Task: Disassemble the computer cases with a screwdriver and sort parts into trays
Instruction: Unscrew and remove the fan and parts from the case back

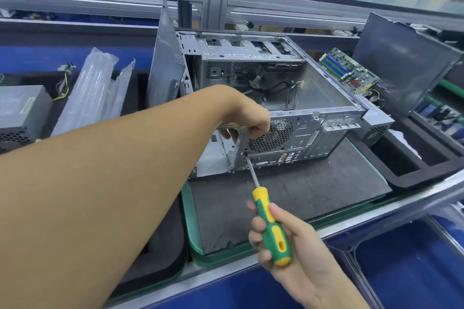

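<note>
- Your left grip (247,118) clutches the open grey metal computer case (313,133) at its rear top edge.
- Your right grip (301,246) clamps the green-and-yellow screwdriver (270,218), tip on the rear panel.

One wide-angle view, worn on the person's head, looks forward and steeply down onto the bench (313,198) from close by. The computer case (319,98) sits mid-frame. The left forearm (100,183) crosses the lower left, and the right hand (301,253) enters at the bottom edge.
</note>
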